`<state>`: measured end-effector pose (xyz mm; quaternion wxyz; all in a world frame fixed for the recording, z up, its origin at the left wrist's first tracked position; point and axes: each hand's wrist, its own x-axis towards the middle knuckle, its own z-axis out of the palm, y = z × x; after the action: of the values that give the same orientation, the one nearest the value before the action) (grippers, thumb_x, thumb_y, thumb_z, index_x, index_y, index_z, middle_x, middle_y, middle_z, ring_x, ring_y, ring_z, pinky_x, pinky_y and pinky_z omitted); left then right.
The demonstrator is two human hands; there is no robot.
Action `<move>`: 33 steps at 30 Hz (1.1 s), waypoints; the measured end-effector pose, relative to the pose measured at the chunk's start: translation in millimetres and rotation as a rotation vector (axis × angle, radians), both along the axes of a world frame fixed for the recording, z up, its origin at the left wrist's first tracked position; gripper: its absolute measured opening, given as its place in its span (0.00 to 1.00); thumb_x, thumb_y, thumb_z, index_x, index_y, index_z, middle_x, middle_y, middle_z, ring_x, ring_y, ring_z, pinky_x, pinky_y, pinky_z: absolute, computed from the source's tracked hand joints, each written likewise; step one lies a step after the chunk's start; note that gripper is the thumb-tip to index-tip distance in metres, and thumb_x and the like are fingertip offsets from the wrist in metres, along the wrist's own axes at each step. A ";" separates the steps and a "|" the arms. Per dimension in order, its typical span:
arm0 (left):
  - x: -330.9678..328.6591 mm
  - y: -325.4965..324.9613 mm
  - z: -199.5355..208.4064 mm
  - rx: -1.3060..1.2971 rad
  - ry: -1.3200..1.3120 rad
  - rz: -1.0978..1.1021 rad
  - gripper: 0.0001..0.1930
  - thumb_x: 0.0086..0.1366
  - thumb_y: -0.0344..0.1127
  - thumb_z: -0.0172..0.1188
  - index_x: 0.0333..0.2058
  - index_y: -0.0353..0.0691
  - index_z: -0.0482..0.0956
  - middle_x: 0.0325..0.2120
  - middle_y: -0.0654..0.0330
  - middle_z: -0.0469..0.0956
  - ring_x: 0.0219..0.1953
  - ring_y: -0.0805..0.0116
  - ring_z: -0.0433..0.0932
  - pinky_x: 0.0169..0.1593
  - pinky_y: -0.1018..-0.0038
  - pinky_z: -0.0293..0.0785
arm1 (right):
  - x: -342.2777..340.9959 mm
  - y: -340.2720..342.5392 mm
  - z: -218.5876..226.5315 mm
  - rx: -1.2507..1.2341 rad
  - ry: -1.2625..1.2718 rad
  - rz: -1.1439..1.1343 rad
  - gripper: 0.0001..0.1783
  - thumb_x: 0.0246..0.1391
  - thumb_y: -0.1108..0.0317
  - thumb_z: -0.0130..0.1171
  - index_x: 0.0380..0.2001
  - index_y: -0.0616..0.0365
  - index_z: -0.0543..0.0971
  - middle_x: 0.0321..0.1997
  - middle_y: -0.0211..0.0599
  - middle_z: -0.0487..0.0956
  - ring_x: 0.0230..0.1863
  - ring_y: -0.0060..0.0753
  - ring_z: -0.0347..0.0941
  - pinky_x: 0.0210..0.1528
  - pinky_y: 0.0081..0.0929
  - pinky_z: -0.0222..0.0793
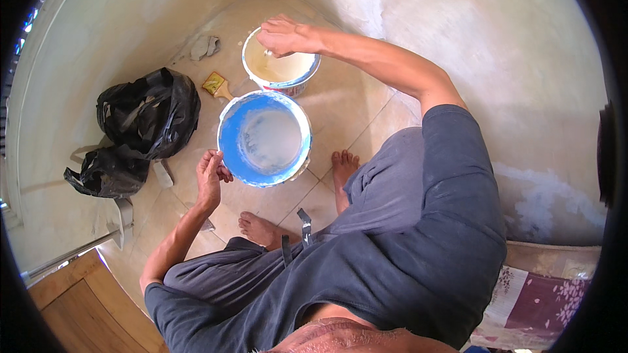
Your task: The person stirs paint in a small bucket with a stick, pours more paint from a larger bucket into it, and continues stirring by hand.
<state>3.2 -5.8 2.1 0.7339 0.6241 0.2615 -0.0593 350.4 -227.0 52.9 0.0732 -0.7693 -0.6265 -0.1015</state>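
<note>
My left hand (210, 175) grips the left rim of a blue-lined bucket (230, 134), its fingers closed at the edge. White residue coats the bucket's bottom, and its rim is smeared white. Farther off, just behind it, a second bucket (294, 86) holds a pale cream liquid that looks like paint. Over this bucket's opening is my right hand (280, 36), closed in a fist; a small pale bit shows beneath the fingers, but what it grips is too hidden to name. A flat paintbrush (217, 85) with a pale handle lies on the floor left of the buckets.
Black plastic bags (149, 114) lie crumpled at the left, with a pale flat scrap (163, 174) beside them. A crumpled grey piece (205, 47) rests near the far wall. Patchy walls (458, 39) meet in a corner ahead. A wooden panel (91, 307) stands lower left, patterned fabric (536, 301) lower right.
</note>
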 end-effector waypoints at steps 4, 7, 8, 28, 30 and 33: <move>2.4 -1.3 -0.1 -0.001 -0.004 -0.005 0.12 0.69 0.44 0.55 0.33 0.43 0.70 0.15 0.64 0.71 0.15 0.74 0.72 0.21 0.80 0.66 | 4.3 -12.1 -17.3 0.151 -0.234 0.051 0.05 0.33 0.70 0.60 0.17 0.61 0.78 0.23 0.49 0.78 0.27 0.49 0.76 0.23 0.44 0.64; -1.8 0.5 1.4 0.003 0.012 0.009 0.12 0.69 0.45 0.54 0.32 0.44 0.69 0.15 0.65 0.70 0.14 0.74 0.70 0.20 0.79 0.67 | -7.0 -3.8 7.0 -0.289 0.009 -0.043 0.05 0.32 0.71 0.60 0.14 0.61 0.76 0.20 0.51 0.75 0.22 0.51 0.73 0.22 0.44 0.62; -4.0 1.8 2.0 0.012 0.012 0.013 0.12 0.69 0.45 0.54 0.33 0.43 0.69 0.15 0.65 0.70 0.14 0.74 0.70 0.19 0.79 0.67 | -13.4 1.3 25.0 -0.473 0.133 -0.079 0.04 0.31 0.71 0.59 0.13 0.61 0.76 0.19 0.52 0.74 0.21 0.52 0.72 0.21 0.44 0.62; -3.4 -1.1 9.1 -0.021 -0.044 0.059 0.14 0.67 0.43 0.58 0.32 0.37 0.71 0.18 0.63 0.72 0.14 0.76 0.72 0.18 0.78 0.67 | -19.8 16.8 25.3 -0.270 0.134 -0.139 0.06 0.34 0.71 0.58 0.18 0.62 0.81 0.23 0.56 0.78 0.31 0.60 0.77 0.34 0.43 0.74; -2.3 -4.2 8.2 -0.012 -0.055 0.057 0.14 0.67 0.43 0.58 0.32 0.37 0.71 0.17 0.63 0.72 0.14 0.76 0.72 0.18 0.78 0.67 | -16.6 16.5 20.5 -0.331 -0.026 -0.211 0.06 0.37 0.72 0.57 0.19 0.62 0.81 0.24 0.55 0.78 0.31 0.58 0.78 0.35 0.45 0.74; -6.7 -0.5 5.7 0.004 -0.054 0.056 0.14 0.67 0.43 0.58 0.32 0.39 0.69 0.16 0.65 0.72 0.13 0.77 0.72 0.17 0.80 0.66 | -21.0 21.2 21.1 -0.460 -0.092 -0.242 0.06 0.39 0.72 0.57 0.19 0.61 0.81 0.24 0.55 0.78 0.32 0.57 0.78 0.35 0.46 0.74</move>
<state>-3.5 -6.4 7.8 0.7407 0.6195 0.2591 -0.0216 329.5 -205.8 74.0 -0.1451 -0.8296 -0.5392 0.0008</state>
